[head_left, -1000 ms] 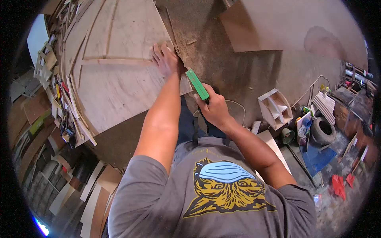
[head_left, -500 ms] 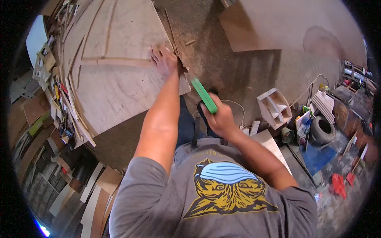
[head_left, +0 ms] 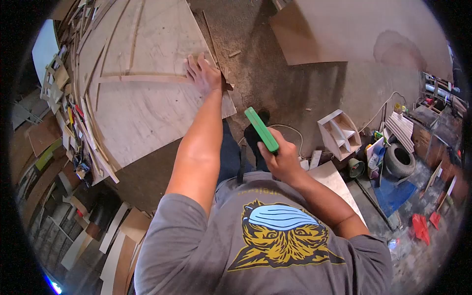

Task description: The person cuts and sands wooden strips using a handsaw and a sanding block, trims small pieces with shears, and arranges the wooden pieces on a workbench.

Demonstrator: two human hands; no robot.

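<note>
My left hand (head_left: 203, 73) lies on a plywood sheet (head_left: 142, 113) near its right edge, fingers spread and pressing down. Under its fingertips is the end of a thin wooden strip (head_left: 142, 78) that runs across the sheet. A small dark piece (head_left: 227, 86) juts out beside the wrist at the sheet's edge; what it is I cannot make out. In my right hand (head_left: 285, 157), closed, is a long, narrow green block-shaped tool (head_left: 262, 130), held tilted in front of my body and apart from the sheet. My fingers and the tool's lower end are partly hidden.
Wood offcuts (head_left: 64, 98) crowd the left side. At upper right is a large brown panel (head_left: 359, 34). On the right stand a small wooden compartment box (head_left: 339, 133), a bucket (head_left: 356, 167) and a tyre (head_left: 399, 161). A cable (head_left: 295, 130) trails across the floor.
My right hand has moved slightly down and right with the green tool, drawing it away from the plywood edge. The left hand stays in place.
</note>
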